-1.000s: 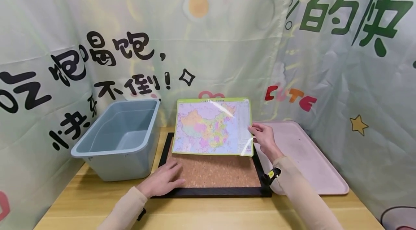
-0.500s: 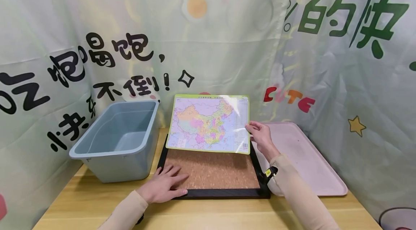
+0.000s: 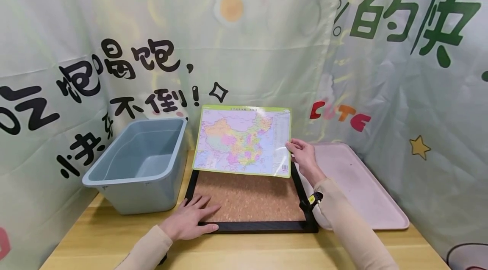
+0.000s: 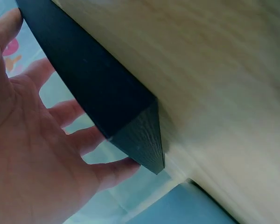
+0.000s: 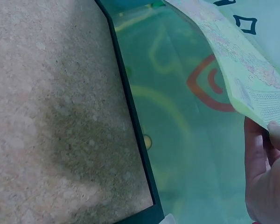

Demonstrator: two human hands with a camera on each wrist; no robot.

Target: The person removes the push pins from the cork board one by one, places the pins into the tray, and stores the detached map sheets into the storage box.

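Observation:
In the head view, my right hand (image 3: 306, 160) pinches the right edge of a glossy map sheet (image 3: 240, 140) with a green border, thumb in front. The sheet is held tilted up above the far part of a cork board (image 3: 248, 198) in a black frame (image 3: 263, 227). My left hand (image 3: 188, 219) rests on the frame's near left corner, fingers spread. From the left wrist, the fingertips (image 4: 123, 169) touch the dark frame (image 4: 91, 74). In the right wrist view, the map (image 5: 245, 65) bends slightly, apart from the cork surface (image 5: 60, 102). The sheet hides the board's far edge.
A blue-grey plastic bin (image 3: 141, 176) stands left of the board on the wooden table (image 3: 244, 253). To the right lies a pale pink tray (image 3: 354, 189), partly behind my right arm. A printed curtain (image 3: 259, 49) hangs close behind everything.
The map has been raised and shifted slightly left with my right hand, so more cork shows below it. My left hand has spread its fingers over the frame's near left corner.

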